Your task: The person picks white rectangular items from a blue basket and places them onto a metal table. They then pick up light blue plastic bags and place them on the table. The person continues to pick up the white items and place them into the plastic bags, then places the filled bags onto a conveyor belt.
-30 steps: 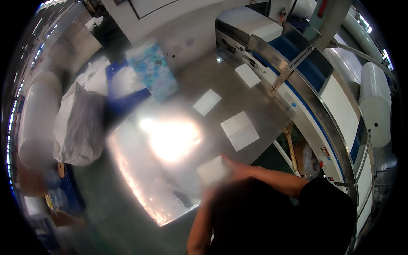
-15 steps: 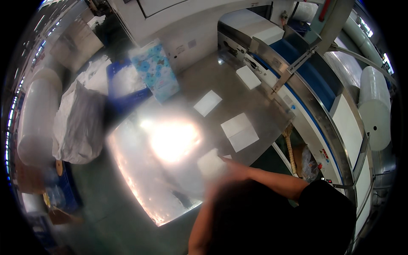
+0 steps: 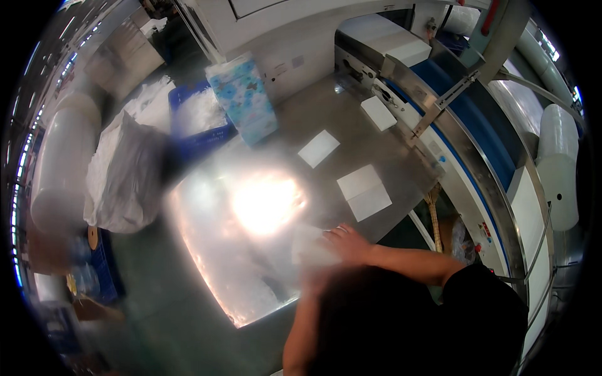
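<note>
- head view: the right hand (image 3: 348, 245) is laying its fingers over the right side of a white stack (image 3: 307, 243) — whether it is clamping, i cannot tell.
- the left hand (image 3: 318, 277) is showing only as a blur at the stack's near edge; i cannot tell if it is gripping.
- the white stack is appearing over the near part of a metal table (image 3: 404, 169), and whether it is touching the surface is staying unclear.
- beyond the hands, a two-part white pile (image 3: 364, 192), a smaller white piece (image 3: 318, 149) and a white block (image 3: 378, 113) are lying apart on the table.
- a blue flowered package (image 3: 243, 97) is standing beside a blue crate (image 3: 202, 144) — a blue conveyor belt (image 3: 483, 138) is stretching along the right.
</note>
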Demonstrator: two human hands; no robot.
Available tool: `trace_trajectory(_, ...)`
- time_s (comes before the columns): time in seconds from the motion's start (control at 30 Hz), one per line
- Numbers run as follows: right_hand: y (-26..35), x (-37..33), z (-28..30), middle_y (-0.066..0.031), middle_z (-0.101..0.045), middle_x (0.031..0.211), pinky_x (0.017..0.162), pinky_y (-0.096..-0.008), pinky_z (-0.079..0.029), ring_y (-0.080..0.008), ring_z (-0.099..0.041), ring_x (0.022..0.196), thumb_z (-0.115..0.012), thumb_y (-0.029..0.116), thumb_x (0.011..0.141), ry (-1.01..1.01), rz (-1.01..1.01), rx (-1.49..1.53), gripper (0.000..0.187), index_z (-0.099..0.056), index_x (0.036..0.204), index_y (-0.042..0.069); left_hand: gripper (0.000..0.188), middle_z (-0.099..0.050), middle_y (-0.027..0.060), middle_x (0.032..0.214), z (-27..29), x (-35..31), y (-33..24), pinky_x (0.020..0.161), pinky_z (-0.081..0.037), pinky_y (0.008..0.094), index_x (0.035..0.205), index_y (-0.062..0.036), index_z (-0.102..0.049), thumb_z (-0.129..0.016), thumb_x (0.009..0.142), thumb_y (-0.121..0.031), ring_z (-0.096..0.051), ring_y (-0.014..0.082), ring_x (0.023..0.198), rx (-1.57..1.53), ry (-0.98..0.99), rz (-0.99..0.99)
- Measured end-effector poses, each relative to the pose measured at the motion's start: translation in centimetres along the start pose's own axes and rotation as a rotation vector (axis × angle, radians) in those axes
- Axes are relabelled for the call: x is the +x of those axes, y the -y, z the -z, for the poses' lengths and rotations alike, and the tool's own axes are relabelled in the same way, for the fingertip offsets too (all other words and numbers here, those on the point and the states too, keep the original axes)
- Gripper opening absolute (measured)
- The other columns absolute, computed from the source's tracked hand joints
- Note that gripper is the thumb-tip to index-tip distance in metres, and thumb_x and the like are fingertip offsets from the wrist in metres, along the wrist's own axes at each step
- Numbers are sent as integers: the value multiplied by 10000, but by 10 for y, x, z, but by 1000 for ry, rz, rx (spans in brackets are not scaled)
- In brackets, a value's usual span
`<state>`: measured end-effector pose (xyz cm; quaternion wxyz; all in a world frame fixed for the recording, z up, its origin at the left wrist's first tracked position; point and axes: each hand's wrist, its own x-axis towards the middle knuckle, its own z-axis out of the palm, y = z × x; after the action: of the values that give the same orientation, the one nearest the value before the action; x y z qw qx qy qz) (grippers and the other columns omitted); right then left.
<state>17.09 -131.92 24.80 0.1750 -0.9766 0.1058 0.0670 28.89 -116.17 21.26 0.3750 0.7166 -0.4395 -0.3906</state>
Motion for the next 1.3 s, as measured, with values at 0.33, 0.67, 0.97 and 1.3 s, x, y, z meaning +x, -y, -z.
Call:
trace_trajectory(0.33,-72,31,-2,-138,-512,1456,1068,-342,-429,-227,-516,1289,-755,64,751,632,26,1143,894,-361,1553,93,920,-604,218,1294,64,-21,69,837,-598,409,1565,-63,-229,-775,839,-207,-682,333,974,-321,31,156)
trace_trajectory(0.67,-60,-4,-63,-190,-347,1580,1115,-388,-387,-312,-418,1403,-791,261,821,111,-556,1210,990,-200,1594,75,714,-400,338,1480,14,3,72,1154,-347,462,1487,-26,-400,-713,882,-238,-419,393,1377,-112,-128,141)
trace_trajectory(0.97,-19,8,-74,-292,-479,1433,1073,-421,-437,-411,-515,1291,-796,385,774,-97,-611,621,996,-274,1542,25,850,-391,287,1526,-7,17,-31,1158,-332,460,1531,62,-260,-688,889,-295,-374,404,1426,123,-301,507)
trace_trajectory(1.3,-66,2,8,-226,-320,1574,1186,-409,-302,-334,-312,1467,-910,349,655,231,-222,872,1160,-260,1557,19,985,-542,255,1351,41,5,-9,1022,-451,423,1553,9,-194,-769,763,-116,-550,360,1248,186,-395,-117)
